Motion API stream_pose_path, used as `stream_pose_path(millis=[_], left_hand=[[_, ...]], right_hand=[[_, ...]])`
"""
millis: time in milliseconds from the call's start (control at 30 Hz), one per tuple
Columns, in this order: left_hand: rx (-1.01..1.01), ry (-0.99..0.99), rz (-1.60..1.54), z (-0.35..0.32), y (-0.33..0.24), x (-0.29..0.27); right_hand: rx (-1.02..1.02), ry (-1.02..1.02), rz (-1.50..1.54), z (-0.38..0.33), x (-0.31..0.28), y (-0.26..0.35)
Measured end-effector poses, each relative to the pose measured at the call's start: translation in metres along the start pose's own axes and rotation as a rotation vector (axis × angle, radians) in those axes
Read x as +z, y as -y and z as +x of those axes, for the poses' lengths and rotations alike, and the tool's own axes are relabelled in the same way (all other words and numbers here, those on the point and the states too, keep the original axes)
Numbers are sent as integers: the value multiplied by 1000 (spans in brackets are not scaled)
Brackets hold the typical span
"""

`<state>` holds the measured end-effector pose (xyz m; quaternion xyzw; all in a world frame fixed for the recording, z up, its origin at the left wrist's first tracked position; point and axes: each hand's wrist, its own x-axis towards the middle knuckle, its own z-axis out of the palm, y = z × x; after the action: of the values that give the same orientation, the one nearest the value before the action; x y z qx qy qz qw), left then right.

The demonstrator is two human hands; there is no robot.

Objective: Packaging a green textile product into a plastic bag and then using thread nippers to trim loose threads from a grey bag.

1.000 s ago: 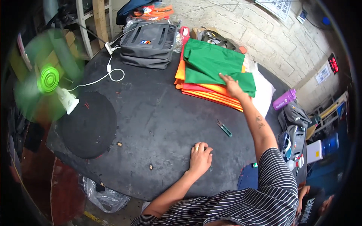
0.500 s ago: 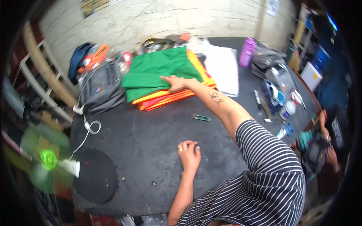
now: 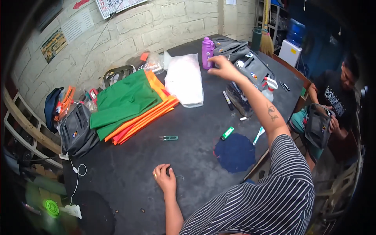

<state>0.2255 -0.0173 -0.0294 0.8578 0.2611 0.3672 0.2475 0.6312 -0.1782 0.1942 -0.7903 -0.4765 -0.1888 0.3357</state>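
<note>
My right hand [image 3: 225, 69] reaches out over the far side of the table, empty, with its thumb and fingers apart. Its fingertips are beside the purple bottle [image 3: 207, 55]; whether they touch it I cannot tell. My left hand [image 3: 165, 180] rests on the dark tabletop with its fingers curled in, a ring on one finger. Something small and dark shows between its thumb and fingers, too small to name. Beyond it lies a pair of green thread snips [image 3: 169, 138]. Left of the bottle are a white plastic-wrapped packet [image 3: 184, 80] and a folded stack of green and orange cloth [image 3: 125, 102].
Grey bags [image 3: 74, 133] stand left, with another grey bag [image 3: 254, 70] back right. A spray bottle [image 3: 268, 90], a marker [image 3: 227, 100] and a dark blue round cloth [image 3: 235, 152] lie rightward. A fan [image 3: 51, 207] spins lower left. A person [image 3: 337, 94] holds a bag at right.
My right hand has left the green cloth and moved right, beside the purple bottle. The view has swung right, while my left hand stays on the table.
</note>
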Motion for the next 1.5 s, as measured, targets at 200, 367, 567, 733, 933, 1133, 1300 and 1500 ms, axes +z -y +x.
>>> stream_pose_path(millis=[200, 367, 567, 733, 933, 1133, 1300, 1500], left_hand=[[-6, 6, 51, 5, -11, -2], [-77, 17, 75, 6, -21, -2], [-170, 28, 119, 12, -28, -3], [-134, 19, 71, 20, -20, 4], [-132, 12, 78, 15, -19, 0], [-117, 23, 68, 9, -20, -2], [-131, 31, 79, 11, -22, 2], [-108, 23, 65, 11, -18, 2]], right_hand=[[865, -558, 46, 24, -15, -171], [1187, -760, 110, 42, -20, -237], [1304, -934, 29, 69, 13, -274], [694, -1424, 389, 74, 9, -284], [144, -1160, 1171, 50, 1, -150], [-7, -761, 1535, 103, 7, -58], [-75, -655, 1832, 142, 23, -59], [538, -361, 1331, 63, 89, -126]])
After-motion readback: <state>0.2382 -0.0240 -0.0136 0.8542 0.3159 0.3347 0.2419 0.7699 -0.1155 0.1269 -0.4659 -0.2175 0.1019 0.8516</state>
